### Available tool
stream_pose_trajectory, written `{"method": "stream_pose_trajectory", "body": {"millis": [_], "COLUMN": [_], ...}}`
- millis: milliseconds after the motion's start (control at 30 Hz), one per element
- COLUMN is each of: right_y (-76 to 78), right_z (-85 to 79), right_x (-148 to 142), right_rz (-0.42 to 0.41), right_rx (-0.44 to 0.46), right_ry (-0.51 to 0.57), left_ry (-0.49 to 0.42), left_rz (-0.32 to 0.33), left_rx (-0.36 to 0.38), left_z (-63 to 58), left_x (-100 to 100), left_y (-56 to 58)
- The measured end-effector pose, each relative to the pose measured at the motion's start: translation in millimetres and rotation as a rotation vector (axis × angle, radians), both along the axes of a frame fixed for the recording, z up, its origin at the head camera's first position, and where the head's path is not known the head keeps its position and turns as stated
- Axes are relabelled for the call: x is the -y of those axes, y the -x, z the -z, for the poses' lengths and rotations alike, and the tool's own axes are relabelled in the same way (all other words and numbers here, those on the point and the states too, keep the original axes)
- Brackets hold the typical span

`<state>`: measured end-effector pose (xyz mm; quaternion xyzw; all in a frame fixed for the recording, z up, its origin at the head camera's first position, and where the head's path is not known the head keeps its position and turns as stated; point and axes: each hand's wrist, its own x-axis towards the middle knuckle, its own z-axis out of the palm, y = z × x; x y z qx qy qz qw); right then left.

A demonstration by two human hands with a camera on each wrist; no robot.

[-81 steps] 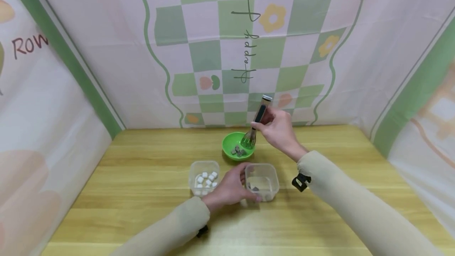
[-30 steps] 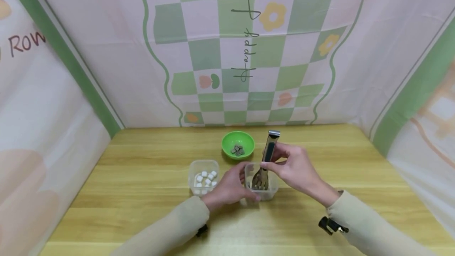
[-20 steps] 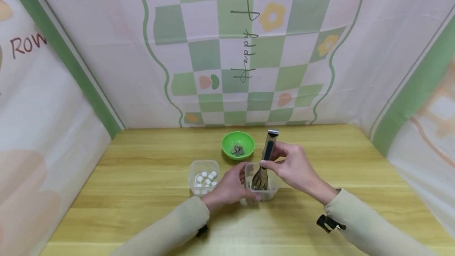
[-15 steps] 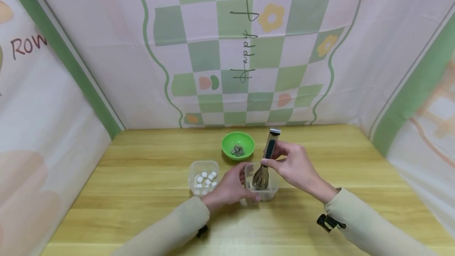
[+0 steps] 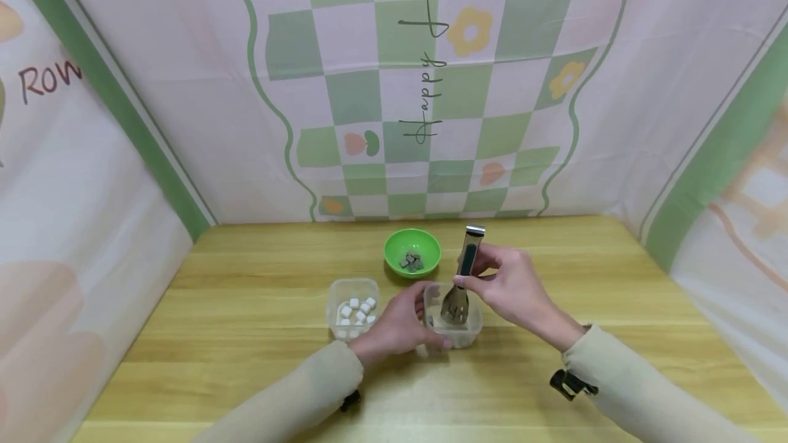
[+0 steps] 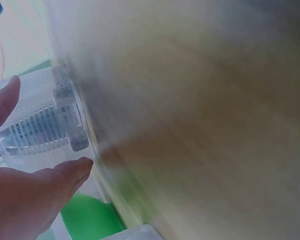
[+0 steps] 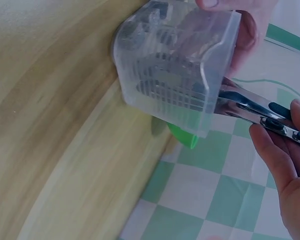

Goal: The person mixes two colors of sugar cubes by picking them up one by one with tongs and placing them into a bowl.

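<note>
Metal food tongs (image 5: pixel 469 258) stand steeply tilted, with their slotted heads inside a clear plastic container (image 5: pixel 474 316). My right hand (image 5: pixel 514 292) pinches them by the handle, thumb on the near side. The container is gripped by my left hand (image 5: pixel 401 323), thumb at its front and fingers at its far left side. Through the container's wall in the left wrist view, grey cubes (image 6: pixel 79 138) show at the bottom beside the tong heads. Whether the tongs clasp a cube cannot be made out. Behind the container, a green bowl (image 5: pixel 395 251) holds several grey cubes (image 5: pixel 412 262).
Left of my left hand stands a second clear container (image 5: pixel 334 299) with several white cubes (image 5: pixel 361 313). All of it is on a wooden table (image 5: pixel 258 306). A printed cloth (image 5: pixel 351 98) hangs along the table's back edge, with more cloth at both sides.
My right hand has brought the tongs from the green bowl down into the right container. Lately their heads shift only slightly there. My left hand has stayed on the container.
</note>
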<state>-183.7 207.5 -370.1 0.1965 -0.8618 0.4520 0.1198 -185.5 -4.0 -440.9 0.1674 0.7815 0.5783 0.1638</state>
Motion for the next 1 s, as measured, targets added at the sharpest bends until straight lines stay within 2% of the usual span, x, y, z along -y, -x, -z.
{"method": "stream_pose_trajectory", "body": {"millis": [500, 800, 1000], "right_y": [-2.4, 1.3, 9.2], "right_z": [1.3, -26.1, -45.9], "right_x": [1, 0, -1], "right_rz": [0.019, 0.004, 0.039], "right_rx": [-0.061, -0.170, -0.230], "right_ry": [-0.015, 0.049, 0.050], "left_ry": [-0.016, -0.035, -0.020], "left_rz": [0.004, 0.006, 0.000], "left_rx": [0.005, 0.025, 0.023], "left_z": [2.3, 1.2, -0.4], "left_x": [0, 1, 1], "left_y": [-0.4, -0.7, -0.5]}}
